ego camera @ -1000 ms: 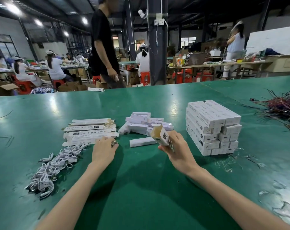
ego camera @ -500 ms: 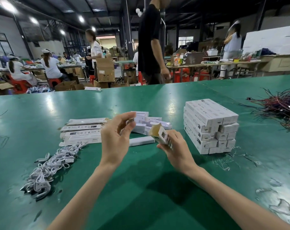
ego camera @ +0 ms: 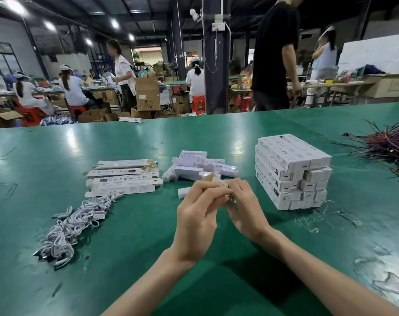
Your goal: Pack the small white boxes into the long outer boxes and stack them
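Site: a busy packing hall. The work surface is a wide green table (ego camera: 125,142), with other workers seated at benches well behind it.

Hands: the left hand (ego camera: 197,215) and right hand (ego camera: 245,208) meet above the table centre. Both have their fingers curled on the held outer box (ego camera: 213,178), whose brown-lined flap stands open at the top. The fingers hide most of this box, so I cannot tell whether a small box is already going in.

Task items:
- The small white boxes (ego camera: 200,164) lie heaped just beyond the hands.
- One loose small box (ego camera: 183,192) lies beside the left fingers.
- The flat outer boxes (ego camera: 123,179) lie to the left.
- The finished stack (ego camera: 289,172) stands just right of the right hand.

Risks, in my judgement:
- The open flap may crease or tear if pinched hard during loading.
- The stack's near face is ragged, with gaps. A careless right wrist or a box set down off-square could topple it.
- The loose small box could be nudged away.

Clearances:
- There is open table between the hands and the person.
- The white cables (ego camera: 73,224) lie near on the left.
- The coloured wires (ego camera: 385,147) lie well apart on the right.
- The far table edge is distant.
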Demonstrator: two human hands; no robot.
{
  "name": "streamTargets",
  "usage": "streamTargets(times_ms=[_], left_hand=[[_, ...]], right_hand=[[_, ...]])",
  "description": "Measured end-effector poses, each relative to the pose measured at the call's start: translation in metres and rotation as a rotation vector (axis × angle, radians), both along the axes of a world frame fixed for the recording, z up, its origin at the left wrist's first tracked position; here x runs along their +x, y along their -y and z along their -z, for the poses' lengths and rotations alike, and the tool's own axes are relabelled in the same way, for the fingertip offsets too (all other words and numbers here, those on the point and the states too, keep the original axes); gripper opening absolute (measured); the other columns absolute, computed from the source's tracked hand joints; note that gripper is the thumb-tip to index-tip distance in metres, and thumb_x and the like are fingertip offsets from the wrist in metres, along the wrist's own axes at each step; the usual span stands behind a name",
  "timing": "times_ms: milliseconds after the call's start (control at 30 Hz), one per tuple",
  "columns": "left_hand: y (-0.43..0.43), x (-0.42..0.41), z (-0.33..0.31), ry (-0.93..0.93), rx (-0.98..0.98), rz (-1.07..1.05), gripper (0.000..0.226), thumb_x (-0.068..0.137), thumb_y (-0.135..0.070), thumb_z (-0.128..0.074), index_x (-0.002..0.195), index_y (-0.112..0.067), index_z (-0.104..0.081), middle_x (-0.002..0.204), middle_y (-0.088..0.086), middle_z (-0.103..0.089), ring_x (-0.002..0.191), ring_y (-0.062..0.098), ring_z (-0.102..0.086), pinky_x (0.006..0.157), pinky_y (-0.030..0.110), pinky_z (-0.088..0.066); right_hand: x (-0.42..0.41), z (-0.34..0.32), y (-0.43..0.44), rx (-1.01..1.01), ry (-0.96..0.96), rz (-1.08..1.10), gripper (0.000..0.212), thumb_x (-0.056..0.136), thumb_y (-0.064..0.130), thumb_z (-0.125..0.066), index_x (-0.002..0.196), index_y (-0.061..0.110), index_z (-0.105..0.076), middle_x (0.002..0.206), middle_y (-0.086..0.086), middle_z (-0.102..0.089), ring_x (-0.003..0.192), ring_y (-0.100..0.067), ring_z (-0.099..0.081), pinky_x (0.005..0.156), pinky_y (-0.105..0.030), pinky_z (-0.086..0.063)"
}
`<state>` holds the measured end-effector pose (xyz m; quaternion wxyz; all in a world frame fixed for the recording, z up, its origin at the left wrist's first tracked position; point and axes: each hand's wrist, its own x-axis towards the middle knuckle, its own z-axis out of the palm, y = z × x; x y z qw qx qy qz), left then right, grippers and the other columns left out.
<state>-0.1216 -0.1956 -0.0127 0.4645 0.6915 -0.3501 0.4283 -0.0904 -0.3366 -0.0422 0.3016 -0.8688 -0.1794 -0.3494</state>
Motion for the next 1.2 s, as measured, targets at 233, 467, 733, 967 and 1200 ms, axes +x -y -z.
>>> streamTargets(times_ms=[233, 467, 733, 967, 1200], left_hand=[[-0.0028, -0.0001, -0.0004, -0.025, -0.191, -0.009, 0.018, 0.088, 0.001, -0.062, 0.100, -0.010, -0.068, 0.098, -0.003, -0.059, 0.091, 0.012, -0.063, 0.077, 0.029, -0.054], [-0.0079, 0.0037, -0.0026, -0.145, -0.244, -0.024, 0.018, 0.090, -0.002, -0.060, 0.100, -0.016, -0.065, 0.099, -0.009, -0.053, 0.089, 0.005, -0.058, 0.072, 0.024, -0.055], [-0.0079, 0.0020, -0.0019, -0.164, -0.257, -0.087, 0.019, 0.089, -0.005, -0.062, 0.099, -0.021, -0.060, 0.095, -0.014, -0.056, 0.086, 0.003, -0.059, 0.075, 0.023, -0.054], [-0.0084, 0.0011, -0.0047, -0.301, -0.315, -0.071, 0.044, 0.087, -0.002, -0.068, 0.103, -0.039, -0.049, 0.089, -0.011, -0.063, 0.087, 0.007, -0.064, 0.079, 0.020, -0.053], [-0.0105, 0.0020, -0.0067, -0.376, -0.372, -0.059, 0.043, 0.087, -0.010, -0.070, 0.099, -0.045, -0.047, 0.084, -0.015, -0.065, 0.083, 0.010, -0.064, 0.078, 0.022, -0.052]], right_hand=[[0.0034, 0.0033, -0.0028, 0.083, -0.046, -0.015, 0.035, 0.080, 0.000, -0.072, 0.112, 0.011, -0.061, 0.098, 0.006, -0.057, 0.091, -0.018, -0.048, 0.081, -0.025, -0.042], [-0.0006, 0.0007, -0.0039, 0.095, -0.061, -0.006, 0.029, 0.080, -0.001, -0.073, 0.106, 0.004, -0.062, 0.095, -0.004, -0.059, 0.087, -0.022, -0.047, 0.076, -0.025, -0.037], [-0.0021, 0.0014, -0.0063, 0.073, -0.067, 0.007, 0.028, 0.079, -0.002, -0.073, 0.105, 0.003, -0.063, 0.093, -0.005, -0.059, 0.084, -0.023, -0.047, 0.074, -0.024, -0.037], [-0.0024, 0.0006, -0.0057, 0.080, -0.069, 0.027, 0.029, 0.078, -0.002, -0.074, 0.105, 0.003, -0.063, 0.093, -0.005, -0.059, 0.084, -0.024, -0.047, 0.073, -0.026, -0.038], [-0.0042, -0.0010, -0.0088, 0.054, -0.064, 0.049, 0.031, 0.074, -0.006, -0.075, 0.103, 0.000, -0.065, 0.093, -0.008, -0.062, 0.084, -0.022, -0.045, 0.074, -0.018, -0.030]])
